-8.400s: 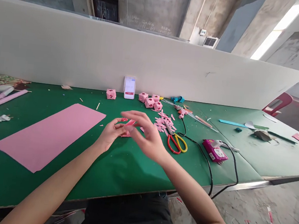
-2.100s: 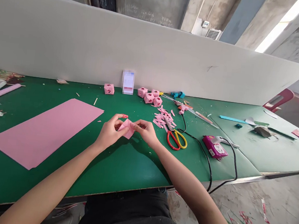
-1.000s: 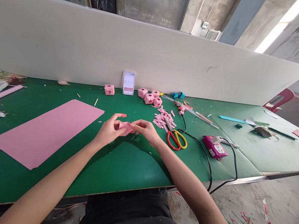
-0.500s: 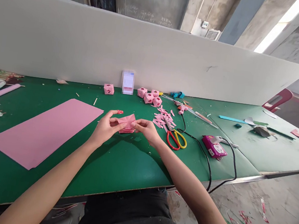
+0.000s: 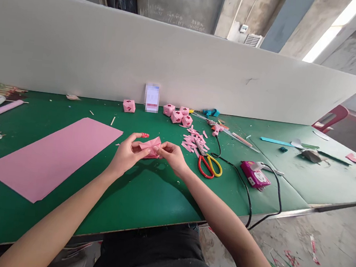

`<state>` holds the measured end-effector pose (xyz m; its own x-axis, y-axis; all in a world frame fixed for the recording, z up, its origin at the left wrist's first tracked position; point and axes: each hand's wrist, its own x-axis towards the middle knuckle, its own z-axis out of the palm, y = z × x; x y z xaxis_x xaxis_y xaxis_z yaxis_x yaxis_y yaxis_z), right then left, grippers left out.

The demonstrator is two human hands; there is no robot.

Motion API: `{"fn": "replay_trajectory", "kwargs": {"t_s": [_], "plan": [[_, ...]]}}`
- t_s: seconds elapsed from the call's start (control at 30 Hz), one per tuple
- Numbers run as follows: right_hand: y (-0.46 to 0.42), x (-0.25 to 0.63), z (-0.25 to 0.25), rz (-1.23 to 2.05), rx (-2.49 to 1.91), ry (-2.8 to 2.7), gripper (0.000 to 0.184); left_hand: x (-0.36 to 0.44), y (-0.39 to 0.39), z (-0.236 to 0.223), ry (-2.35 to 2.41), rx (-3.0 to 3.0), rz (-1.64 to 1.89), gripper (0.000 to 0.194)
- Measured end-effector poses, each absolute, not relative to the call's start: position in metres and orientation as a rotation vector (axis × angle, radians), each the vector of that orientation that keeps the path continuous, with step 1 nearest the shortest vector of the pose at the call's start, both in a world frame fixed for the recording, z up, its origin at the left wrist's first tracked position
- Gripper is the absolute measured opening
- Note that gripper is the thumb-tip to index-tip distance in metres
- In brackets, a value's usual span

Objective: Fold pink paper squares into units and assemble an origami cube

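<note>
Between my two hands is a small piece of folded pink paper [image 5: 151, 146], raised a little over the green table. My left hand [image 5: 126, 151] grips its left side, thumb on the front, one finger stretched out past it. On the right side my right hand [image 5: 172, 155] pinches the paper between thumb and fingers. Part of the paper is hidden behind my fingers. Several pink folded paper shapes [image 5: 176, 116] with dark openings stand at the back, with one more pink paper shape [image 5: 129, 106] further left.
A stack of pink sheets [image 5: 53, 158] lies left. Right of my hands are pink scraps [image 5: 193, 140], red-and-yellow scissors [image 5: 208, 165], a glue gun [image 5: 217, 129] and a magenta power box [image 5: 254, 175] with black cable. A phone [image 5: 152, 98] leans against the white board [image 5: 173, 60].
The folded paper has been turned slightly in my fingers, and its lower folds look more pressed together. My hands have stayed nearly in place.
</note>
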<state>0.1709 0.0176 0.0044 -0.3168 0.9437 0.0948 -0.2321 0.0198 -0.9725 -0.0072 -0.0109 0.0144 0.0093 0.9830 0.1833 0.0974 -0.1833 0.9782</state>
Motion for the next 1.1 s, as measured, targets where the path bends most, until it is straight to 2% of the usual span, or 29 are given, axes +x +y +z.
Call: {"fn": "replay_trajectory", "kwargs": {"t_s": [0.47,0.7,1.1], "plan": [[0.016,0.168,0.004,1.485,-0.81,-1.299,0.048,-0.006,-0.013,0.016,1.243,1.416,1.306,0.05],[0.017,0.168,0.003,1.519,-0.797,-1.362,0.046,-0.004,-0.012,0.015,1.311,1.417,1.371,0.038],[0.022,0.178,0.009,1.514,-0.781,-1.378,0.04,-0.005,-0.012,0.016,1.296,1.414,1.41,0.042]]}}
